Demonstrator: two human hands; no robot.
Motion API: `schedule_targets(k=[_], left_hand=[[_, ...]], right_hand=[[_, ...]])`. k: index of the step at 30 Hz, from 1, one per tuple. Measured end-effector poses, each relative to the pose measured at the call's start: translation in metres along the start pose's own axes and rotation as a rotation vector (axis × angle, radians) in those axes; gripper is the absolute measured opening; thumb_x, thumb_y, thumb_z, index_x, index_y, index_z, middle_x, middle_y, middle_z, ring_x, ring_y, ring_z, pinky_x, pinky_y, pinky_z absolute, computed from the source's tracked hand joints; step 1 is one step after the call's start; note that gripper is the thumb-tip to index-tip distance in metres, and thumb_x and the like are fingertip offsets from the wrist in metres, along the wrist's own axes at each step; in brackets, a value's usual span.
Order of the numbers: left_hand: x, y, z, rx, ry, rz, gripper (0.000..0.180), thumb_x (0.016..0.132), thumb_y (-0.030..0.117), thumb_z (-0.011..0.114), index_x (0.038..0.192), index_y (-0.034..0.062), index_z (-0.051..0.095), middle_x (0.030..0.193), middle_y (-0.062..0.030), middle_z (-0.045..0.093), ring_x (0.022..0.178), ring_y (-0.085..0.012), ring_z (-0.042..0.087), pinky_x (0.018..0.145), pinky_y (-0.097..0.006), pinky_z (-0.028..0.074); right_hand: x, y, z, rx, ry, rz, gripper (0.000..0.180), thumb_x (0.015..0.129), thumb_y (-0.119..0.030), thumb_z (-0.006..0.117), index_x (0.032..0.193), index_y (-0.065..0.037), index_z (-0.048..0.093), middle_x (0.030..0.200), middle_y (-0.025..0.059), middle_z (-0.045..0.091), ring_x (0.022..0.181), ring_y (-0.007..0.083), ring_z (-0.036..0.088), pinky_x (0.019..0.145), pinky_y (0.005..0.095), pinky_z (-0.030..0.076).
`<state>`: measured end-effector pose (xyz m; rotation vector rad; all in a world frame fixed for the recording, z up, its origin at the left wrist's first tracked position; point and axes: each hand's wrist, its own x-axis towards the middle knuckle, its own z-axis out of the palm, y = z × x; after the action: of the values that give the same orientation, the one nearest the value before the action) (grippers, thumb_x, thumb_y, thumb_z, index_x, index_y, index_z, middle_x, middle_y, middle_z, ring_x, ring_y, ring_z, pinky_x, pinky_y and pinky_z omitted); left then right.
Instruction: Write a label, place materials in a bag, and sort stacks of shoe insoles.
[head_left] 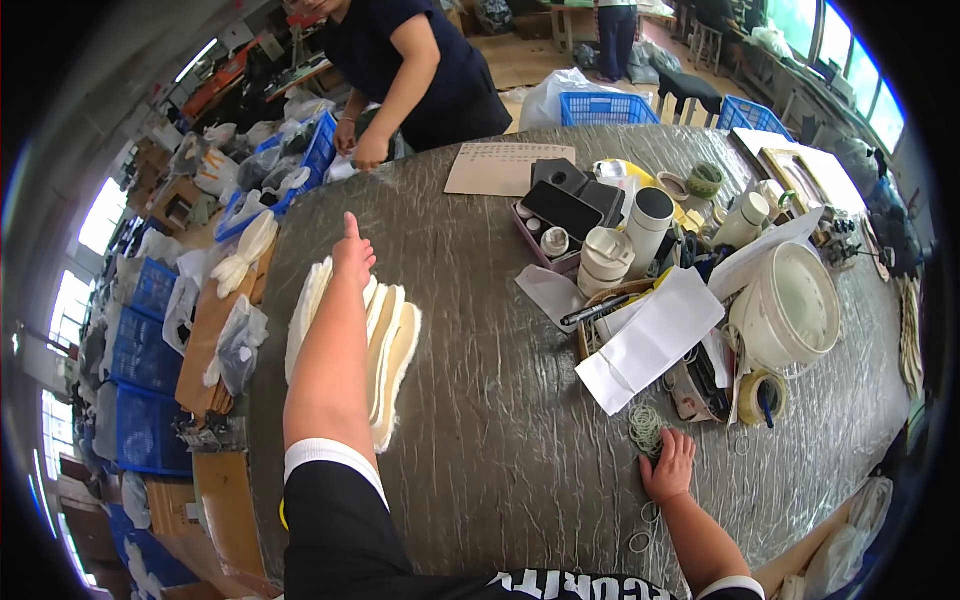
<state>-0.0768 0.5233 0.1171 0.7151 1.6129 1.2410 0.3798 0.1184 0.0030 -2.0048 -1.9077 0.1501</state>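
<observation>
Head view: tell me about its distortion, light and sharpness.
Head view: strong fisheye, black corners, the table edge bending near the rim; daylight from windows at the rim, blown out white; soft glare on the table's wrinkled cover; left hand and right hand sharp enough.

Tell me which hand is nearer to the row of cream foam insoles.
Left. The left hand reaches over the row of cream foam insoles, index finger pointing. The right hand rests far off beside the rubber bands.

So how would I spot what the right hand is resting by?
Start at the wrinkled grey table and find its near edge. The right hand lies flat there, fingertips at a small pile of thin pale rubber bands, the only loose loops beside the white paper sheet.
</observation>
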Motion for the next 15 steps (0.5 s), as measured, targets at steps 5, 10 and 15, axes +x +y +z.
schedule_targets(k=[5,10,15], left_hand=[[-0.017,0.004,0.015,-0.202,0.083,-0.121,0.116,0.067,0.07,0.059,0.138,-0.0054,0.008,0.141,-0.0266,0.021,0.127,-0.0363,0.031,0.103,-0.045,0.029],[-0.034,-0.008,0.043,-0.154,0.117,-0.016,0.117,0.064,0.069,0.063,0.143,0.0114,0.0,0.145,-0.0238,0.01,0.13,-0.0381,0.025,0.102,-0.054,0.025],[-0.027,-0.023,0.052,-0.504,-0.191,0.159,0.043,0.081,0.029,0.057,0.114,0.0012,0.05,0.116,-0.0166,0.054,0.109,-0.0297,0.051,0.085,-0.047,0.044]], right_hand=[[0.001,-0.002,-0.002,0.008,-0.008,0.007,0.062,0.066,-0.021,0.068,0.118,-0.003,0.04,0.112,0.0167,0.047,0.101,0.0352,0.043,0.089,0.0467,0.032],[-0.001,0.001,0.0,-0.006,0.0,0.004,0.062,0.067,-0.022,0.068,0.118,-0.003,0.04,0.111,0.0168,0.047,0.1,0.0351,0.044,0.088,0.046,0.032],[-0.007,0.007,0.009,0.034,0.013,0.082,0.057,0.069,-0.021,0.066,0.118,-0.002,0.042,0.114,0.0187,0.046,0.105,0.0378,0.042,0.093,0.0488,0.031]])
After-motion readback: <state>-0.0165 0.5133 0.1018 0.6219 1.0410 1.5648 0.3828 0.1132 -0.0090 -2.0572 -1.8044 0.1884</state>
